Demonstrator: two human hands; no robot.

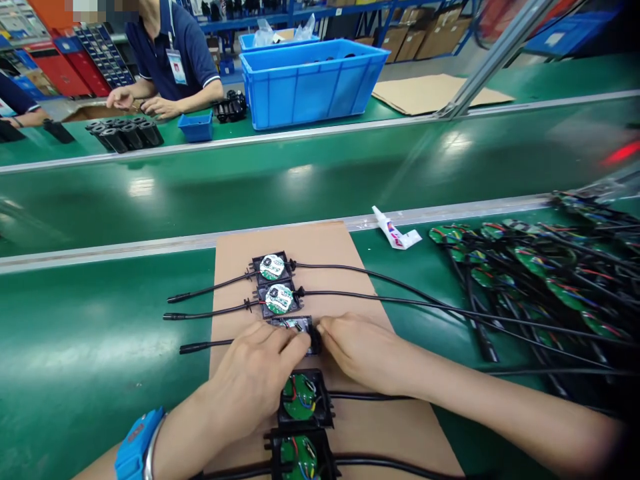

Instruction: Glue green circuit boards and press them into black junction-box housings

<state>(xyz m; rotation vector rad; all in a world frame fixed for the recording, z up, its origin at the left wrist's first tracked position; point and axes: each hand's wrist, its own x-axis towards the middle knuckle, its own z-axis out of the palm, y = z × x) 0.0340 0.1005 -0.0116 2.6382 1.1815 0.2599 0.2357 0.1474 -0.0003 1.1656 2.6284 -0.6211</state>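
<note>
Both my hands are at a black plastic housing (315, 339) in the middle of a row on a cardboard sheet (280, 239). My left hand (265, 360) lies over its left part, fingers bent down onto it and hiding most of the board inside. At its right edge my right hand (355, 343) pinches with thumb and finger; what is between them is hidden. Farther off are two housings with round white-topped circuit boards (279, 299). Nearer me, two housings hold green circuit boards (300, 397) with coloured wires. Black cables (350, 293) run out from their sides.
A heap of wired green boards and cables (530, 267) covers the right of the bench. A white tube (395, 233) lies by the metal edge. Across the green belt (240, 180), a person (175, 60) works beside a large blue bin (310, 87) and black cylindrical parts (125, 135).
</note>
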